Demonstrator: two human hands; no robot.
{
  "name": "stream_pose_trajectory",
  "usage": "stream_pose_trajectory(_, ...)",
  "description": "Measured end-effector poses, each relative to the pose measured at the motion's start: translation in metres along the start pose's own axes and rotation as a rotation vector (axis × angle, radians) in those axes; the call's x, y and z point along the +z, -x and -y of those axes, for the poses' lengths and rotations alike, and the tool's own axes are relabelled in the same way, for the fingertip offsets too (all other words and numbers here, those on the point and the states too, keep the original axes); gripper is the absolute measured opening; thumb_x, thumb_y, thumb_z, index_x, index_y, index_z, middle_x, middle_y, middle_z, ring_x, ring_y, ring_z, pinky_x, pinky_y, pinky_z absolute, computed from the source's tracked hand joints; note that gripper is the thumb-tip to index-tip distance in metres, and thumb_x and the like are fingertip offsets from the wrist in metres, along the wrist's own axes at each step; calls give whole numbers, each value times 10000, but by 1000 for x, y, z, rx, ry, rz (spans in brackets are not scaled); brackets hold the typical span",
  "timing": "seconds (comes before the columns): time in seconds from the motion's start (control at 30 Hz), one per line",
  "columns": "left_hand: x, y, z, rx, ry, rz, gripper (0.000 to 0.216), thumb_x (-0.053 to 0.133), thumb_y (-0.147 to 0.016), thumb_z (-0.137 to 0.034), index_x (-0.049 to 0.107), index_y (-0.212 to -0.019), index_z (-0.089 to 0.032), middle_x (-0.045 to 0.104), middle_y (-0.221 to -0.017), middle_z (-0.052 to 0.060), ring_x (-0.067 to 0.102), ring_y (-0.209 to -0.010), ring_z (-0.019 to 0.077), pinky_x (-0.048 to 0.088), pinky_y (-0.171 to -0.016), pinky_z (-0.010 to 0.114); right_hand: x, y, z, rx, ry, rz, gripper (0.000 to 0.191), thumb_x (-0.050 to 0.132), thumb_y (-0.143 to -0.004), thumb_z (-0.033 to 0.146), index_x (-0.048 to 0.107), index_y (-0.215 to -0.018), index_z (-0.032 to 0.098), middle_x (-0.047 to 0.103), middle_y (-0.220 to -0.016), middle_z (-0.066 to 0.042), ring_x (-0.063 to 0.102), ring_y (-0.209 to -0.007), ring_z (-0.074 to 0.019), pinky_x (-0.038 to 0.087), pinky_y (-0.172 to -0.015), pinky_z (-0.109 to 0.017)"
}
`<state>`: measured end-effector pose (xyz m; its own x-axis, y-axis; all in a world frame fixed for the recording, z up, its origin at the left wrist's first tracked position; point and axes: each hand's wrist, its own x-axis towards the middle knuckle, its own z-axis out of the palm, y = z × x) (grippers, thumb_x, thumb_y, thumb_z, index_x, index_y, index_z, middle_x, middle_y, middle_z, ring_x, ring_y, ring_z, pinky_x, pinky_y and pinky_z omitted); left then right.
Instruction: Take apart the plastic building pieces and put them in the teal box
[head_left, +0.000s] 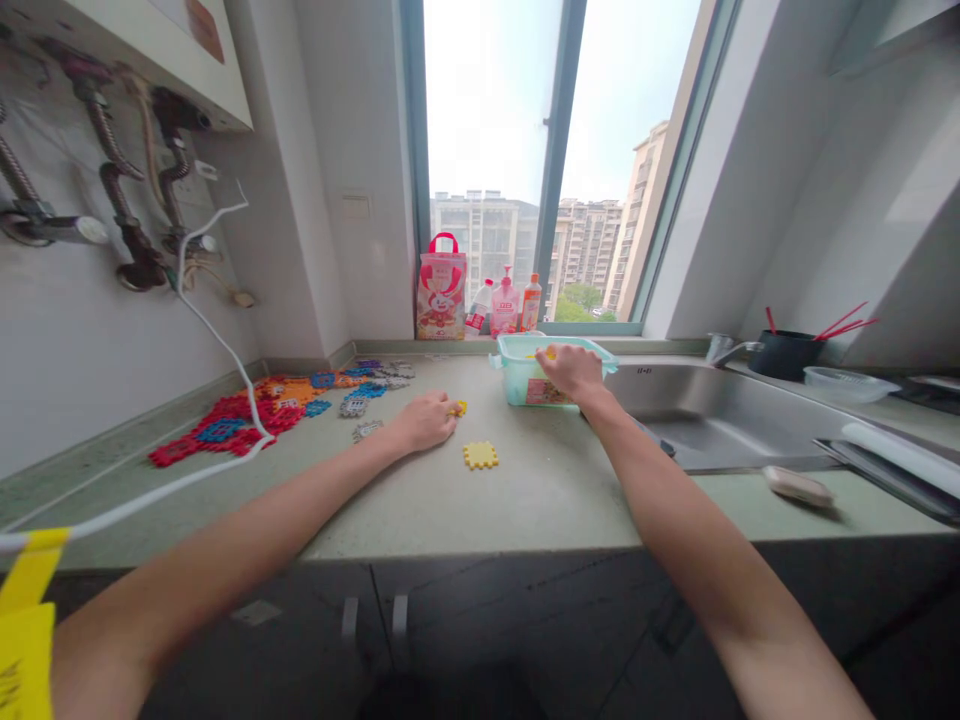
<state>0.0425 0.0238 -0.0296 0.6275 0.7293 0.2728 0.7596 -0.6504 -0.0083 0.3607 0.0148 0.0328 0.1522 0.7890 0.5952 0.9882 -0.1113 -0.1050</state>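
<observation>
My left hand (424, 421) rests on the green countertop (450, 500), fingers closed on a small yellow plastic tile (458, 407). A square yellow tile (480, 455) lies flat just right of it. My right hand (571, 372) reaches into a pale green plastic container (517, 375); its fingers curl down inside among yellow pieces (544, 354), and I cannot make out whether they hold one. At the left, red tiles (225, 430), orange tiles (296, 390), blue tiles (360, 385) and grey tiles (367, 408) lie joined in a flat mat.
A steel sink (712, 410) with a tap (724, 348) lies right of the container. Bottles (506, 305) and a red-handled bag (441, 290) stand on the windowsill. A white cable (217, 330) crosses the tile mat. A soap bar (799, 486) lies near the sink's front.
</observation>
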Motion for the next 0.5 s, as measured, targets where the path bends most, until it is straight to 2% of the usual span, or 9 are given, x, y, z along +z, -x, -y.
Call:
stream_pose_trajectory(0.1,-9,11,-1,39,18,-7,408,506,-986,-367,804,-1239,-251,720,-1138,128,675,-1086,308,474,-1077,438,-2,1,2,4,1,18,531,430,-1056,540,833,-1082,196,800,-999,-188,756,-960,-351,506,-832,-416)
stream_pose_trajectory(0.2,-15,14,2,89,112,-12,369,542,-974,-372,805,-1209,-265,703,-1285,112,650,-1213,297,438,-1143,404,-2,2,4,6,-6,27,526,416,-1062,516,830,-1084,193,797,-1028,-194,749,-979,-357,504,-841,-422)
stream_pose_trajectory(0.3,-17,13,6,102,224,56,356,549,-974,-379,767,-1231,-263,702,-1354,90,644,-1264,272,434,-1152,351,0,3,4,-8,-17,10,513,410,-1064,487,825,-1079,186,792,-1068,-194,737,-984,-352,504,-855,-430)
stream_pose_trajectory(0.37,-18,14,7,83,273,85,382,554,-978,-411,726,-1285,-263,733,-1308,80,676,-1205,266,461,-1110,346,3,3,4,-27,-36,-31,485,418,-1061,459,817,-1099,186,785,-1121,-184,723,-1005,-344,506,-877,-435)
stream_pose_trajectory(0.5,-22,19,1,42,409,24,545,689,-895,-519,652,-1360,-237,749,-1270,87,704,-1132,269,491,-1042,351,9,1,2,-111,-94,-179,393,457,-1037,370,796,-1111,185,741,-1281,-157,665,-1132,-334,494,-979,-456)
